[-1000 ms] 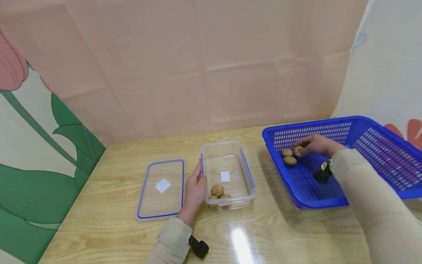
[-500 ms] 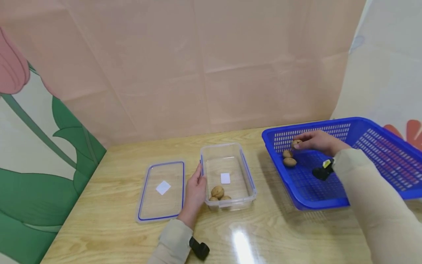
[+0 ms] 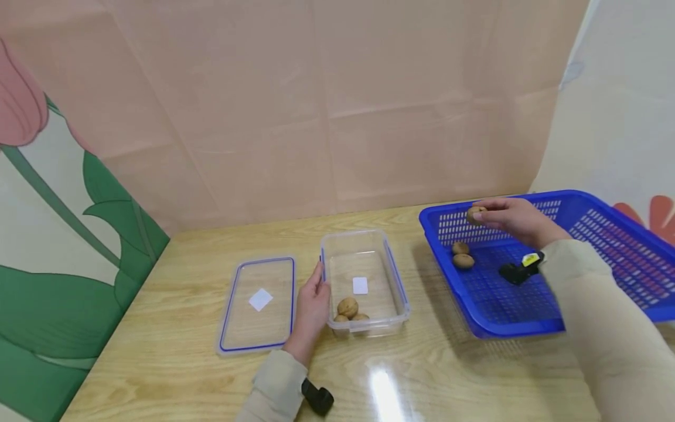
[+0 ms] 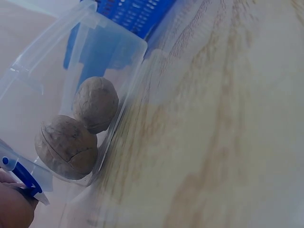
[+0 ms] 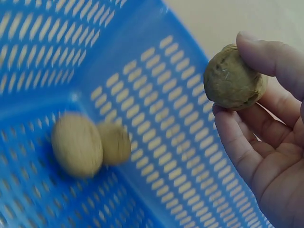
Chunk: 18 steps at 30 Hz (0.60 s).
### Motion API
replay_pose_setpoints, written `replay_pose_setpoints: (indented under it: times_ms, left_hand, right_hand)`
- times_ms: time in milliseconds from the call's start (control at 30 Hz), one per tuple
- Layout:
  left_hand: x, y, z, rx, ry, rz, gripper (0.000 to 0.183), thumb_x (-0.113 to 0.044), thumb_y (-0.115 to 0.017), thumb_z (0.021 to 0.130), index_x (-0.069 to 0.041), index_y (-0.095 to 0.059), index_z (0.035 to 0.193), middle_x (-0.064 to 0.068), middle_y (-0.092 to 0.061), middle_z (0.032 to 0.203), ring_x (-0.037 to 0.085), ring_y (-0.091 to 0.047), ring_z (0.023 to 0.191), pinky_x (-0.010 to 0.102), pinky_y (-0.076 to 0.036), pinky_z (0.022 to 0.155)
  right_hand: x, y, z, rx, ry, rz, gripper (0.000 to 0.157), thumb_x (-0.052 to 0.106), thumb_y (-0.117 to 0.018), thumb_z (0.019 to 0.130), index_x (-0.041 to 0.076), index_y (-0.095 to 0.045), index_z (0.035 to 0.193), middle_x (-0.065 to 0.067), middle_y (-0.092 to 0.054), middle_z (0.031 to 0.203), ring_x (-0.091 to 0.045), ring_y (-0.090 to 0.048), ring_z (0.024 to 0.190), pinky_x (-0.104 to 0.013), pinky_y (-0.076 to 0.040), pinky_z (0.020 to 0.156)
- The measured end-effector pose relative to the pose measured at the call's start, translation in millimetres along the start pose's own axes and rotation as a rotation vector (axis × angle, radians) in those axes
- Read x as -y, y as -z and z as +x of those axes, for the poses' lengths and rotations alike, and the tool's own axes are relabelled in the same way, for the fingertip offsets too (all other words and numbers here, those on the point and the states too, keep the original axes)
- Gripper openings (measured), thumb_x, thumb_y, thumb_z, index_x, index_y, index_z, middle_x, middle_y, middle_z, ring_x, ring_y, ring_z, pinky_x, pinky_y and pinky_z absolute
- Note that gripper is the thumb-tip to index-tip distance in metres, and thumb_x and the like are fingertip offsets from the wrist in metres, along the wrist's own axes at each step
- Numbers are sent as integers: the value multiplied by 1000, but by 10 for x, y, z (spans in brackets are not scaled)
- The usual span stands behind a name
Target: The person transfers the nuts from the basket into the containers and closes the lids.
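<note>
My right hand pinches a walnut between thumb and fingers, raised near the back left wall of the blue plastic basket. Two more walnuts lie together on the basket floor below. My left hand holds the left side of a clear plastic container, its fingers at the rim and side flap. Several walnuts sit at the container's near end; two of them show through the wall in the left wrist view.
A clear lid with a blue seal lies flat on the wooden table, left of the container. Pinkish sheeting hangs behind the table. The basket's raised rim stands between the right hand and the container.
My right hand has lifted the walnut from beside the other two, up to about the height of the basket's back rim. My left hand and the container stay put.
</note>
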State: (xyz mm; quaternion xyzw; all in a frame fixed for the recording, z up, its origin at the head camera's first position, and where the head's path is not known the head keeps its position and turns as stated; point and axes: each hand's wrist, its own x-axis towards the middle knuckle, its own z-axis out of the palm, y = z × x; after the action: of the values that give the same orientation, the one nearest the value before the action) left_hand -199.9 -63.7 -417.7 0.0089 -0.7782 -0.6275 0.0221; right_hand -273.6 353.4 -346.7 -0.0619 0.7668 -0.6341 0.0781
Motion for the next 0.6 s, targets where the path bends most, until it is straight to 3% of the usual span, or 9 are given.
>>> replay_pose_setpoints:
  times_ms: [133,300,433,533,600]
  left_hand:
    - [-23,5,7,3,-4,5,51,-8,-45,93,-14,-34,143,5,-32,148,26,-27,136,41,-26,111]
    - [-32,2,19,2,-11,6,51,-7,-45,93,-13,-34,143,5,-33,147,27,-28,136,40,-26,111]
    - [-20,-15,11,-7,-9,20,51,-8,-46,93,-13,-35,142,4,-34,146,26,-30,135,41,-28,111]
    - [-7,-26,12,-9,-5,26,51,-9,-46,93,-14,-35,142,4,-35,146,25,-36,132,40,-33,109]
    - [-1,-31,18,-6,3,20,51,-9,-46,93,-15,-35,142,4,-35,146,27,-49,119,38,-44,100]
  right_hand:
    - [82,-90,26,-3,67,94,26,2,-54,91,22,-69,97,9,-70,93,-2,-64,90,-15,-52,79]
    - [188,-222,52,68,151,231,30,-5,-50,90,17,-69,99,4,-71,94,-4,-65,89,-14,-52,79]
    - [254,-347,61,89,178,247,31,-6,-50,90,16,-69,100,3,-71,93,-5,-65,89,-14,-52,80]
    - [292,-452,70,114,191,259,31,-6,-49,90,15,-70,100,2,-71,92,-7,-66,88,-15,-52,80]
    - [321,-532,74,131,197,260,31,-7,-49,90,15,-70,100,2,-71,92,-7,-66,88,-16,-53,80]
